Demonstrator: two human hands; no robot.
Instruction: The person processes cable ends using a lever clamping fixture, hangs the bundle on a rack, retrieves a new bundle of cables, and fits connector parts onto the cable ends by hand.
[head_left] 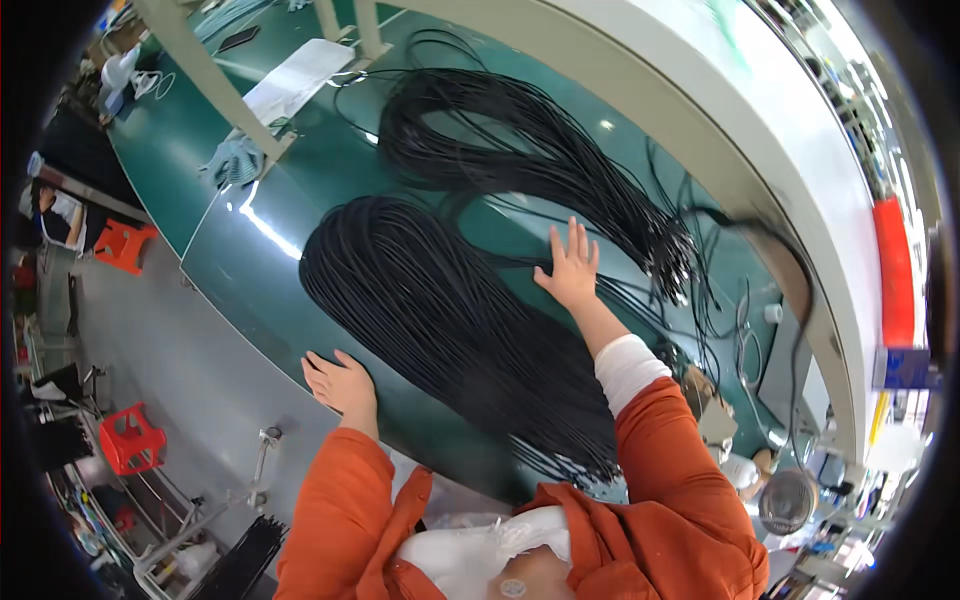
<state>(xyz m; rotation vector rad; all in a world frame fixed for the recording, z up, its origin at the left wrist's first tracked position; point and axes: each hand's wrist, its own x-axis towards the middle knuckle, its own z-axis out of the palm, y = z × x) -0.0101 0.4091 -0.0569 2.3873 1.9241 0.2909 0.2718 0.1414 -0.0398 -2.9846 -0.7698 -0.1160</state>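
A thick bundle of black cables (400, 280) lies on the green-topped table (240, 275), looped at its far left end and with loose ends toward my body. Beside its left edge, my left hand (343, 386) rests by the table's edge with fingers apart, holding nothing. My right hand (572, 270) is spread open between this bundle and a second bundle of black cables (480, 95), over or touching a few thin strands; contact is hard to tell. Shiny metallic tips (672, 262) show at the second bundle's right end.
A raised white shelf (700, 85) on beige posts curves along the far and right sides. White paper (300, 82) and a blue-grey cloth (236, 160) lie near the left post. A small metal fan (787, 500) stands at right. Red stools (131, 440) are on the floor at left.
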